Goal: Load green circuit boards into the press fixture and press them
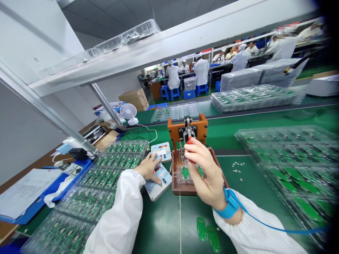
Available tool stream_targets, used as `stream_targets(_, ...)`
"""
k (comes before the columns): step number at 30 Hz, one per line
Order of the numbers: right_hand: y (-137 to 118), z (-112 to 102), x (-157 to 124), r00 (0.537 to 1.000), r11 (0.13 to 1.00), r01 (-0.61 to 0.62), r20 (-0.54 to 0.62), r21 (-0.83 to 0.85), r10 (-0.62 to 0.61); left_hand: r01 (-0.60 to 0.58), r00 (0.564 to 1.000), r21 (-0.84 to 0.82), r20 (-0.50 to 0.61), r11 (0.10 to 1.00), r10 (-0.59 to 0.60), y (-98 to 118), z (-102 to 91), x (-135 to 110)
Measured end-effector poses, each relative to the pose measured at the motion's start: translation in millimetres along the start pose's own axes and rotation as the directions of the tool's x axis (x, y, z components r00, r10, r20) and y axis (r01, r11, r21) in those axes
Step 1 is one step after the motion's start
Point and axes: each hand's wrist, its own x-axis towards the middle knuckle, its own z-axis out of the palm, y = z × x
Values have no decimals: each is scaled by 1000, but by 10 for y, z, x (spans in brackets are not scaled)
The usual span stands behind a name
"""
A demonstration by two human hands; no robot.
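Note:
My right hand (206,173) has its fingers closed round the red handle (189,141) of a toggle clamp. That clamp is mounted on an orange and brown press fixture (202,123). Under it, green circuit boards (185,172) sit in a clear holder, partly covered by my hand. My left hand (148,167) lies with fingers spread over two white boxes with red digits, the rear one (165,152) and the front one (159,185). Two loose green boards (208,233) lie on the green mat near my right wrist, which wears a blue corded strap (229,204).
Clear trays of boards stand at left (106,176) and right (291,169), with stacked trays (254,97) behind. Small white pieces (238,164) lie right of the fixture. A white fan (128,112) stands at back left. A shelf (148,49) crosses overhead. People in white work far off.

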Motion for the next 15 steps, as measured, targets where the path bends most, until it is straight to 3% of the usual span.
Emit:
stream_targets(3,4,8,6,1000,1000,6,-7,-8,-6,26,999,17,-28,1000,-25,101,-89,-106)
stream_targets(7,12,8,5,1000,1000,17,0,-15,-17,24,973,-6,-231,1000,-25,439,-206,-546)
stream_targets(9,13,7,4,1000,1000,24,-1,-21,-24,-77,955,-52,-290,996,59,723,-139,-790)
stream_targets(10,11,7,5,1000,999,26,-5,-25,-26,-211,931,-58,-315,976,183,894,-55,-883)
stream_targets(11,9,8,7,1000,999,25,-10,-29,-26,-378,882,-20,-312,926,353,1076,59,-950)
stream_targets(12,7,8,8,1000,999,23,-15,-32,-23,-538,795,55,-298,841,528,1264,196,-987)
stream_targets(14,5,5,10,1000,999,12,-19,-35,-13,-753,526,315,-240,578,816,1612,490,-985)
stream_targets(15,7,2,9,1000,999,7,-19,-34,-8,-780,471,355,-208,515,857,1753,622,-958)
